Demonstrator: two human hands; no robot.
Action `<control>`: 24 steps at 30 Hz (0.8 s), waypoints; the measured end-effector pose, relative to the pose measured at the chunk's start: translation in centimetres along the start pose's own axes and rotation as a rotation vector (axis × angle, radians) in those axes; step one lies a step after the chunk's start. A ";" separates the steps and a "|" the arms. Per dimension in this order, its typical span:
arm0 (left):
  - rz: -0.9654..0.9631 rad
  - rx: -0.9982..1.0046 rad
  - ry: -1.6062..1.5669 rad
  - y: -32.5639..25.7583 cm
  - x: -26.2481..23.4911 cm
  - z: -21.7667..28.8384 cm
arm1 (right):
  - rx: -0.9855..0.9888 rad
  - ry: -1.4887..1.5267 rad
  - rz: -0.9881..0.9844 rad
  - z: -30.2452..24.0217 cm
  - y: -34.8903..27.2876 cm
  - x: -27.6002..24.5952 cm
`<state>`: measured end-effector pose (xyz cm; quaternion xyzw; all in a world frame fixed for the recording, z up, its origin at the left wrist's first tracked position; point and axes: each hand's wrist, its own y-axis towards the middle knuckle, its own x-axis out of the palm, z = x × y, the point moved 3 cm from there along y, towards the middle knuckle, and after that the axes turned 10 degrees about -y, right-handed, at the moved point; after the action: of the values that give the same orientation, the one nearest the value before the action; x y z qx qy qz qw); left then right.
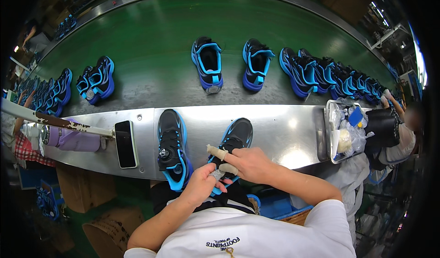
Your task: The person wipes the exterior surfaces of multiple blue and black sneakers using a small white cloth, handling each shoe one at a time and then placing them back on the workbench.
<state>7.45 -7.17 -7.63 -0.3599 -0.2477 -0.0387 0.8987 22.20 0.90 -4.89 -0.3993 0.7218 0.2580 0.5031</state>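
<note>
Two black sneakers with bright blue trim lie on the metal ledge in front of me, toes pointing away. The left sneaker (171, 141) has a round dial on its tongue and stands untouched. Over the heel end of the right sneaker (240, 130) both my hands meet. My left hand (200, 183) is closed, its fingers pinching a small grey patterned piece (217, 174), which looks like a tag. My right hand (252, 163), with beige covers on some fingers, grips across the sneaker's tongue and opening. The fingers hide the dial area of this sneaker.
A green belt (160, 38) runs beyond the ledge, bearing a black-blue sneaker (207, 64), another sneaker (257, 64), and rows at both sides. On the ledge lie a phone (126, 144), a purple bottle (75, 136) and a tray (329, 134) of plastic-wrapped items. Co-workers sit at both sides.
</note>
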 end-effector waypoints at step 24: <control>-0.047 -0.113 -0.121 -0.3 0.5 -0.9 | -0.031 0.079 -0.098 0.1 0.8 0.1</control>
<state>8.22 -7.95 -7.80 -0.4056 -0.3073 -0.0519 0.8593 21.59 1.38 -5.10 -0.4516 0.7166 0.2285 0.4800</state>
